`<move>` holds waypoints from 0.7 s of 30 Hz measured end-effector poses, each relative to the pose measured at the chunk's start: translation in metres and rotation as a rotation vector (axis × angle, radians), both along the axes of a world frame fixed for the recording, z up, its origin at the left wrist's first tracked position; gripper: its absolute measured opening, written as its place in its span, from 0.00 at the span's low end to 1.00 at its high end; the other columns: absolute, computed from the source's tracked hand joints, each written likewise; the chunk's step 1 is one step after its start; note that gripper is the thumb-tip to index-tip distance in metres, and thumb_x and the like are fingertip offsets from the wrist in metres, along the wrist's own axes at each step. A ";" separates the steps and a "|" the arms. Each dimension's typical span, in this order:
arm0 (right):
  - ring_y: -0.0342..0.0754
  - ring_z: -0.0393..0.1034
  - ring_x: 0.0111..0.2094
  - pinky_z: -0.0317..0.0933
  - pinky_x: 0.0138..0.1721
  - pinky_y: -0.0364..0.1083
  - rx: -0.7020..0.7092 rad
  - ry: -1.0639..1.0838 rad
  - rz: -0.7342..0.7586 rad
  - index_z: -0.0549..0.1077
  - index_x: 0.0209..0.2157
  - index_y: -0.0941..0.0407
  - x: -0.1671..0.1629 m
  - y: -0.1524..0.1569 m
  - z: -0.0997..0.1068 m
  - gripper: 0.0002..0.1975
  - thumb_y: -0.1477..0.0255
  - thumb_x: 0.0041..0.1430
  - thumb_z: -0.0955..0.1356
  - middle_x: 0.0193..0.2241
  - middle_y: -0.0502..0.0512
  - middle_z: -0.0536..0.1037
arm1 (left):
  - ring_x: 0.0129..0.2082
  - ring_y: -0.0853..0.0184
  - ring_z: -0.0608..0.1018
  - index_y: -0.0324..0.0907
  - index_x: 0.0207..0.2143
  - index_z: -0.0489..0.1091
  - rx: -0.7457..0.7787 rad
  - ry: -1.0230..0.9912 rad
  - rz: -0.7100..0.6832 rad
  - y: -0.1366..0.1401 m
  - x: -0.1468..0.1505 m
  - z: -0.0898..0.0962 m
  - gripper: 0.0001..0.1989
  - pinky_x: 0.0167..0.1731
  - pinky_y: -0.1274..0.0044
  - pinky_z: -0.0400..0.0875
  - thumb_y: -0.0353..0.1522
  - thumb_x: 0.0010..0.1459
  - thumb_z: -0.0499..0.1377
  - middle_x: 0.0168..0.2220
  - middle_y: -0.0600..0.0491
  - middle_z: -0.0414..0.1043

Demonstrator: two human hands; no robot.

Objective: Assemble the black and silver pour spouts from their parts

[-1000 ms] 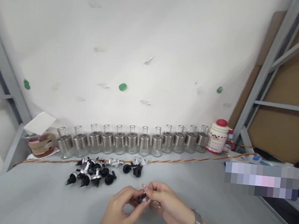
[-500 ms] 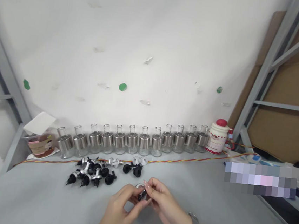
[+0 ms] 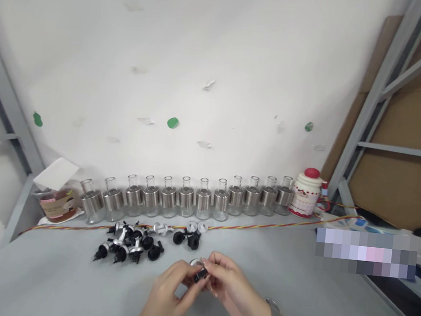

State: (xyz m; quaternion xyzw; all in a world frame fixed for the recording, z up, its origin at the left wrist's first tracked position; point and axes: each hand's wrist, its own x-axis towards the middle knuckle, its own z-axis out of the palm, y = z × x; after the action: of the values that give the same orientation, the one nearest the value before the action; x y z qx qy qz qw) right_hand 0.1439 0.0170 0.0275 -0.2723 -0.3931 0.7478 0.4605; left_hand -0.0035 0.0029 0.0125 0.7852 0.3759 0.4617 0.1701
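Between the fingertips of both hands is a small bottle pourer, with black plastic facing me and a silver round part behind it. My left hand pinches it from the left with thumb and forefinger. From the other side, my right hand closes its thumb and fingers on the same piece, and partly covers it. Beyond my hands lies a heap of similar black-and-silver pourers. A smaller group with black stoppers and silver caps sits just past my fingers.
A row of glass bottles with metal sleeves stands along the wall. A twisted red-yellow wire runs in front of them. At the row's right end is a white jar with a red lid; a brown-labelled container stands at the left.
The pourer has turned slightly between my fingers, and more of its black part faces me. My right fingertips have shifted a little on it; the things on the table are unmoved.
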 end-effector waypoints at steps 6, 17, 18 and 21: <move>0.37 0.55 0.17 0.44 0.20 0.39 -0.022 0.019 -0.027 0.61 0.18 0.58 -0.002 0.001 -0.004 0.13 0.69 0.44 0.69 0.16 0.46 0.65 | 0.25 0.69 0.74 0.39 0.31 0.69 -0.105 -0.044 0.015 -0.001 0.001 -0.001 0.04 0.28 0.81 0.69 0.30 0.52 0.55 0.25 0.52 0.70; 0.38 0.53 0.12 0.49 0.18 0.41 -0.101 -0.030 -0.172 0.60 0.16 0.57 -0.005 0.011 -0.019 0.15 0.64 0.45 0.68 0.08 0.43 0.61 | 0.18 0.70 0.74 0.38 0.25 0.65 -0.688 -0.464 -0.021 0.014 0.009 -0.009 0.11 0.18 0.80 0.67 0.38 0.49 0.57 0.18 0.56 0.69; 0.38 0.53 0.11 0.49 0.18 0.41 -0.086 -0.039 -0.163 0.61 0.15 0.57 -0.006 0.010 -0.019 0.15 0.64 0.45 0.67 0.08 0.43 0.60 | 0.17 0.70 0.74 0.38 0.24 0.65 -0.703 -0.481 -0.026 0.014 0.009 -0.008 0.11 0.17 0.81 0.67 0.38 0.48 0.58 0.18 0.56 0.70; 0.39 0.54 0.11 0.48 0.17 0.41 -0.046 -0.062 -0.152 0.61 0.15 0.57 -0.008 0.009 -0.019 0.15 0.64 0.46 0.66 0.07 0.44 0.61 | 0.17 0.70 0.73 0.38 0.24 0.64 -0.703 -0.514 -0.030 0.015 0.008 -0.008 0.13 0.17 0.80 0.67 0.40 0.47 0.58 0.17 0.57 0.69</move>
State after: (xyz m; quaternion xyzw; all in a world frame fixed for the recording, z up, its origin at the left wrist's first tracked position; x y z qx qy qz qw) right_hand 0.1357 0.0264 0.0089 -0.3348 -0.3680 0.7108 0.4972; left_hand 0.0048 0.0175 0.0045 0.5445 0.4443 0.4835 0.5219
